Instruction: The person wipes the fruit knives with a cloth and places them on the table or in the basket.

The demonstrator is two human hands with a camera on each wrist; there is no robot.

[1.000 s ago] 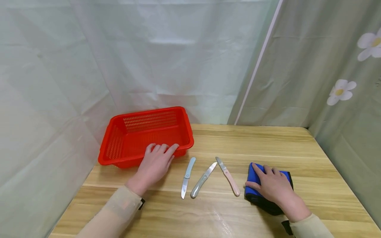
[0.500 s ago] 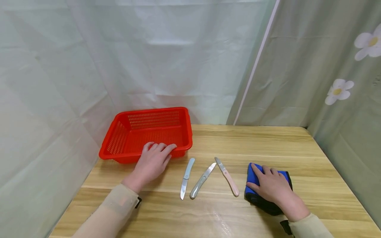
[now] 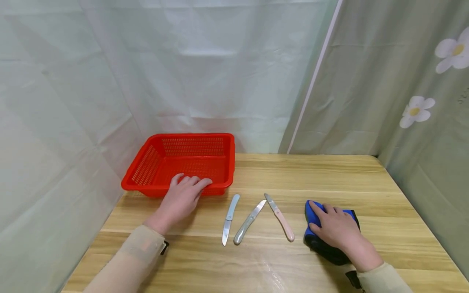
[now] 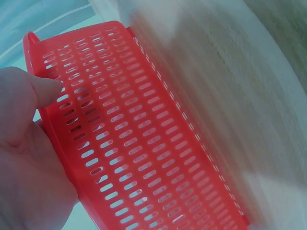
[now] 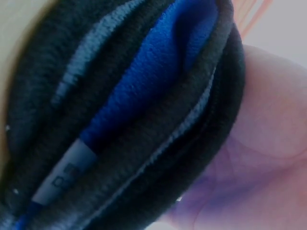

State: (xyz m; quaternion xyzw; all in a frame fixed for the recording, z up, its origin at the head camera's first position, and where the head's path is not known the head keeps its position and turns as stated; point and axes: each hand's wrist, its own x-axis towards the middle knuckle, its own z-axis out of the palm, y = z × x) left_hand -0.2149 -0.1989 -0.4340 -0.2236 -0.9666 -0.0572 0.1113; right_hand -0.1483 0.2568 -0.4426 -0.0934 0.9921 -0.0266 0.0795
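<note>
At the front rim of a red slotted plastic basket (image 3: pixel 141 160), my left hand (image 3: pixel 179 201) grips with fingers over the edge. In the left wrist view its thumb (image 4: pixel 47 91) lies against the basket's outer wall (image 4: pixel 139 124). My right hand (image 3: pixel 338 230) holds a folded blue cloth with black edging (image 3: pixel 323 249), bunched between thumb and fingers. The right wrist view shows the cloth's layered folds (image 5: pixel 144 72) and a small white label (image 5: pixel 67 170). Between the hands lie three small knives: light blue (image 3: pixel 232 207), grey-green (image 3: pixel 244 230) and pink (image 3: pixel 285 225).
Everything rests on a wood-grain table (image 3: pixel 293 175). A pale curtain (image 3: pixel 220 81) hangs behind it and along the left. On the right, a curtain printed with white flowers (image 3: pixel 415 112) borders the table.
The left hand has shifted slightly left with the basket, whose front edge has swung backward so it stands straighter. The right thumb has drawn inward, bunching the cloth. The knives stay put.
</note>
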